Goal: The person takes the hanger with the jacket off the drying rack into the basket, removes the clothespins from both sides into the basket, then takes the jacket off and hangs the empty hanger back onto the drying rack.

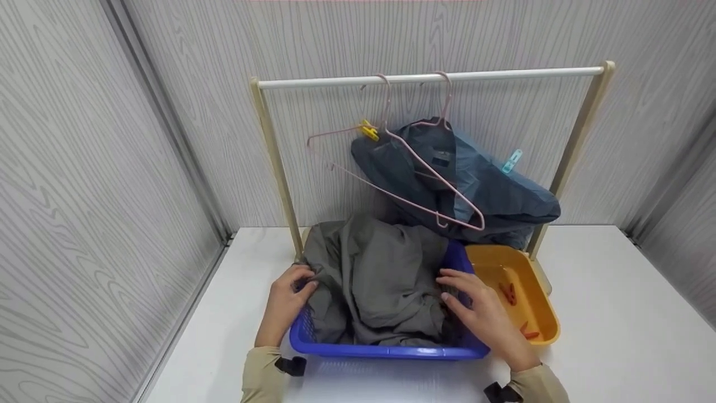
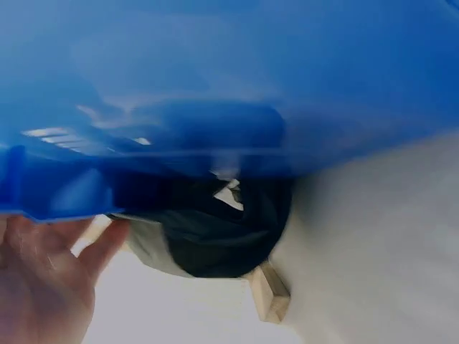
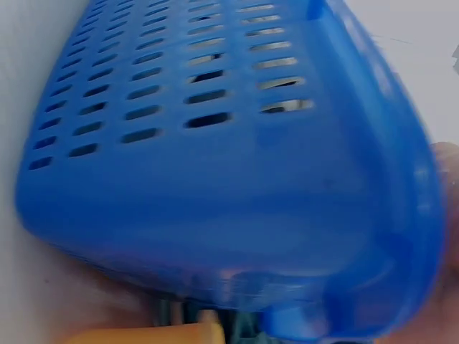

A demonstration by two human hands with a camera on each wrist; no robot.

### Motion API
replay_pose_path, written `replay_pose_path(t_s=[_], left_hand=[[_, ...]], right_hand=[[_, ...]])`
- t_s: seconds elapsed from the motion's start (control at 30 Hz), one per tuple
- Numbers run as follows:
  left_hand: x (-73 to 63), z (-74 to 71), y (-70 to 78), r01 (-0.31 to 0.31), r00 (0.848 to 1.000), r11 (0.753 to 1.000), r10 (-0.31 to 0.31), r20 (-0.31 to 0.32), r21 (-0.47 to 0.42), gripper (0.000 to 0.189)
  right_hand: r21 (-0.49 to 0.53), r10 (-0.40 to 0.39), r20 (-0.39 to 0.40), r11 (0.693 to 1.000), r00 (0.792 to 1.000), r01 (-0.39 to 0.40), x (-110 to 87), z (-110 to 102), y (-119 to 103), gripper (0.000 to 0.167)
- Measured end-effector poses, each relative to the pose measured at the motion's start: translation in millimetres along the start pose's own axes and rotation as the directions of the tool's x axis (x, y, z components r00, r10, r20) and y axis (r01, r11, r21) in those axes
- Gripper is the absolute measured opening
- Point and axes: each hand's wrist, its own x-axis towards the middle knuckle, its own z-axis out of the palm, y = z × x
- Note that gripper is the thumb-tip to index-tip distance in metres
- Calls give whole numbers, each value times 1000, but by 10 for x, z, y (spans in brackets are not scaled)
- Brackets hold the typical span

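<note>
A dark grey garment [image 1: 380, 280] lies heaped in a blue plastic basket [image 1: 391, 351]. My left hand [image 1: 288, 299] is at the basket's left rim, its thumb and fingers apart at the edge of the cloth. In the left wrist view, the fingers [image 2: 107, 247] reach past the blue rim. Over on the other side, my right hand [image 1: 484, 308] reaches across the right rim, fingers extended and thumb spread, with fingertips right at the garment. The right wrist view is mostly filled by the slotted basket wall [image 3: 215, 172], and only a sliver of the hand shows.
Behind the basket stands a rack with a white rail [image 1: 335, 81]. From it hang a pink hanger [image 1: 436, 170] with a yellow clip [image 1: 369, 130], and a dark blue jacket [image 1: 503, 190] with a turquoise clip [image 1: 512, 161]. An orange tray [image 1: 545, 296] holds red clothespins [image 1: 509, 294].
</note>
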Motion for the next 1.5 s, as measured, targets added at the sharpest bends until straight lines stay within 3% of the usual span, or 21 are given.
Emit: replay_pose_path(t_s=[0.2, 0.33, 0.4, 0.5, 0.63, 0.73, 0.8, 0.87, 1.0, 1.1, 1.37, 1.43, 1.5], left_hand=[[-28, -75, 118, 108, 991, 986, -117, -60, -130, 12], [-6, -113, 286, 92, 993, 971, -106, -51, -222, 13], [-2, -117, 409, 66, 997, 964, -72, -16, -257, 12], [0, -51, 379, 39, 998, 959, -22, 63, -282, 11], [25, 21, 408, 24, 976, 971, 28, 214, -239, 11], [70, 59, 489, -27, 942, 986, 81, 327, -166, 11], [85, 84, 581, -64, 905, 990, 110, 411, -124, 11], [84, 127, 674, -115, 859, 990, 138, 493, -77, 12], [47, 262, 810, -252, 747, 967, 217, 629, -35, 11], [1, 364, 852, -329, 687, 944, 265, 677, -36, 10], [-162, 515, 875, -364, 622, 929, 300, 723, -72, 12], [-195, 532, 872, -353, 617, 932, 302, 726, -88, 13], [-218, 527, 861, -330, 624, 939, 294, 724, -97, 13]], right_hand=[[28, -53, -135, 998, 989, 58, -20, 110, 196, 36], [61, -39, -121, 997, 992, 46, -21, 121, 241, 37], [55, -20, -91, 998, 996, 25, -17, 115, 235, 37], [34, 12, -45, 999, 999, -10, -10, 101, 219, 35], [15, 54, -24, 998, 998, -54, -14, 84, 218, 32], [17, 73, -18, 997, 997, -72, -13, 78, 219, 30], [22, 79, -11, 997, 997, -79, -10, 79, 217, 29], [32, 86, -3, 996, 996, -85, -7, 87, 217, 28], [38, 109, 2, 993, 994, -109, -7, 106, 210, 27], [19, 116, 13, 993, 993, -117, -1, 119, 193, 28], [-33, 93, 7, 995, 996, -92, 13, 139, 174, 34], [-29, 87, -3, 996, 996, -87, 14, 141, 179, 34], [-24, 85, -13, 996, 996, -86, 12, 144, 184, 34]])
